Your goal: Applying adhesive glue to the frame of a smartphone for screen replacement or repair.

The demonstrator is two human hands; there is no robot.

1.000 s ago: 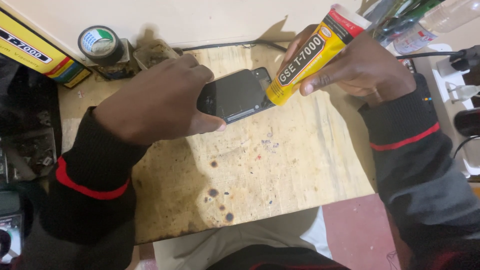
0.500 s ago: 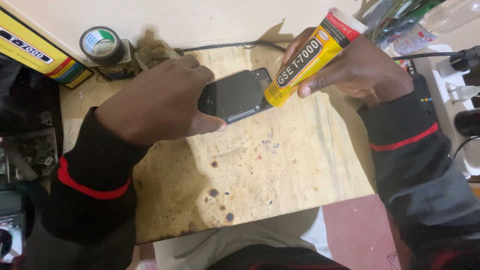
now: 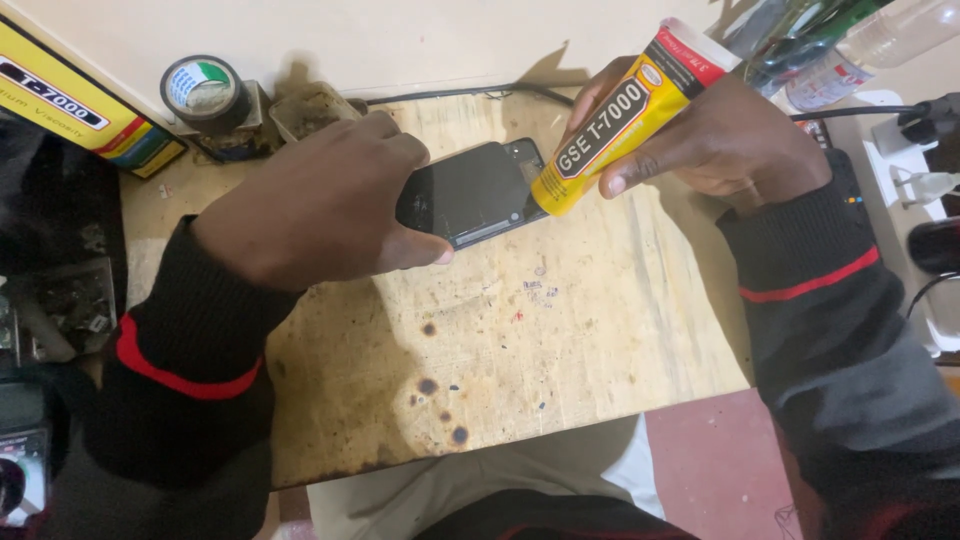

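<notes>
Two hands: left hand (image 3: pixel 320 205) fingers grip 1 black phone (image 3: pixel 475 192), right hand (image 3: pixel 715 140) fingers squeeze 1 yellow glue tube (image 3: pixel 620 115).

A black phone (image 3: pixel 470 195) lies flat on the worn wooden counter (image 3: pixel 560 340), tilted slightly, its glossy dark face up and its left end covered by the left hand (image 3: pixel 320 205). A yellow glue tube (image 3: pixel 620 115) with a black label slants downward in the right hand (image 3: pixel 720 135), its lower end touching the phone's right edge.
</notes>
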